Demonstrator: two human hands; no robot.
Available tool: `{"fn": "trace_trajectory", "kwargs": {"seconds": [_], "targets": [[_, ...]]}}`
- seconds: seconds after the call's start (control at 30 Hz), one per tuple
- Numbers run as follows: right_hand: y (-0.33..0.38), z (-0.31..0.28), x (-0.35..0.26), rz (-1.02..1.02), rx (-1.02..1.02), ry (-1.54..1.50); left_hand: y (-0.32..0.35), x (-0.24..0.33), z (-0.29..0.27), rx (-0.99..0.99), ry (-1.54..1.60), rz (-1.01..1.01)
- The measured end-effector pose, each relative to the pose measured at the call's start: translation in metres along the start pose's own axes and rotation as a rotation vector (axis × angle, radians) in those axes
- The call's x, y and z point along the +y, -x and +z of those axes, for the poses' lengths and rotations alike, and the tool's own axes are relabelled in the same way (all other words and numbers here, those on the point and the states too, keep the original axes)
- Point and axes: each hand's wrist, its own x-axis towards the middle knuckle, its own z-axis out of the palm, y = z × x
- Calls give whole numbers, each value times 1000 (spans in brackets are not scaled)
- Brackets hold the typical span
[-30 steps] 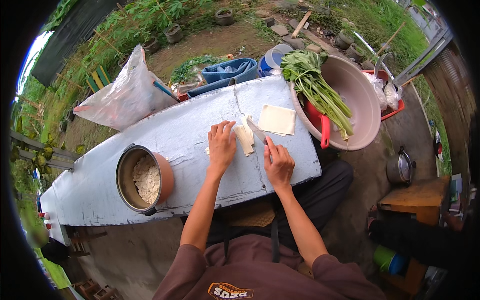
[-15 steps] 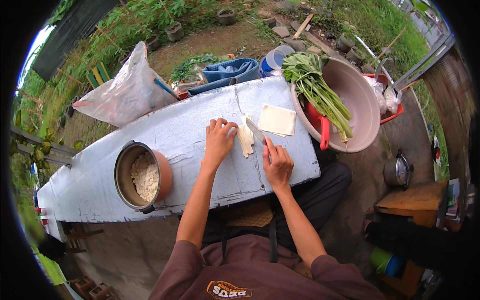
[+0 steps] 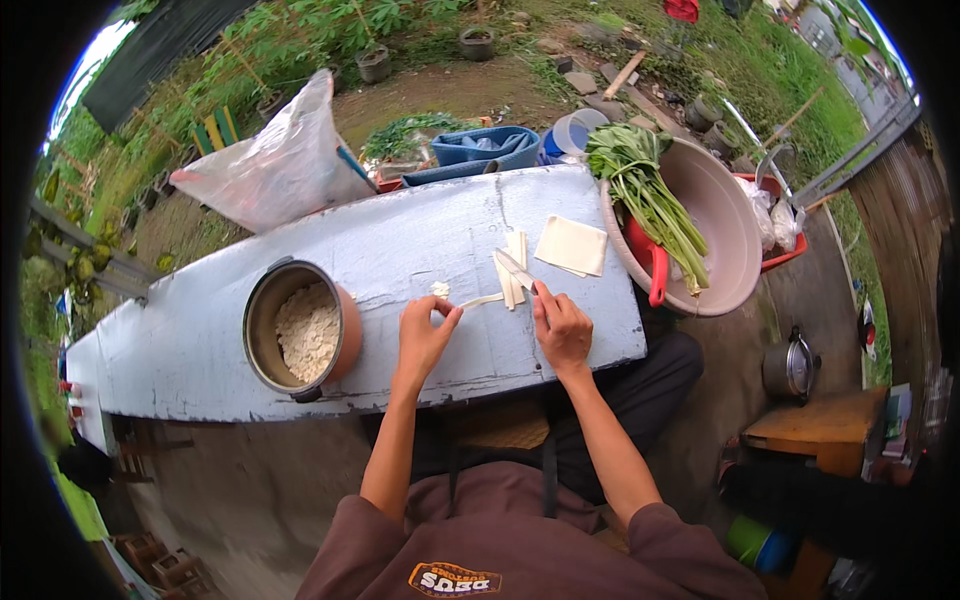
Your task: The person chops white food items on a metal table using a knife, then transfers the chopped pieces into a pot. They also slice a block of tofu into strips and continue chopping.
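My left hand (image 3: pixel 425 335) pinches one end of a thin pale strip (image 3: pixel 483 301), apparently of dough sheet, which reaches toward a small stack of similar strips (image 3: pixel 514 272). In my right hand (image 3: pixel 564 332) is a small knife (image 3: pixel 513 266), its blade pointing up and left across that stack. A few little cut pieces (image 3: pixel 440 289) lie just beyond my left fingers. Square pale sheets (image 3: pixel 571 245) rest on the table to the right of the strips. Left of my hands, a pot (image 3: pixel 349 335) holds a heap of small pale pieces (image 3: pixel 308 333).
The long grey-white table (image 3: pixel 190 340) carries everything. At its right end a large pinkish basin (image 3: pixel 735 220) holds leafy greens (image 3: pixel 640 180) and something with a red handle (image 3: pixel 657 277). A filled plastic bag (image 3: pixel 280 165) and a blue basket (image 3: pixel 490 155) line the far edge.
My left hand has come nearer, drawing one strip out from the stack. Little cut pieces now show beyond it. The knife stays in my right hand; the whole view has shifted slightly.
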Motion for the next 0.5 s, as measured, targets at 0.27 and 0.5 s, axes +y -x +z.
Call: {"fn": "trace_trajectory", "kwargs": {"seconds": [0.27, 0.5], "targets": [[8, -14, -32, 157, -264, -270, 49, -29, -16, 167, -283, 132], [27, -29, -75, 237, -544, -381, 31, -29, 6, 75, -313, 474]]}}
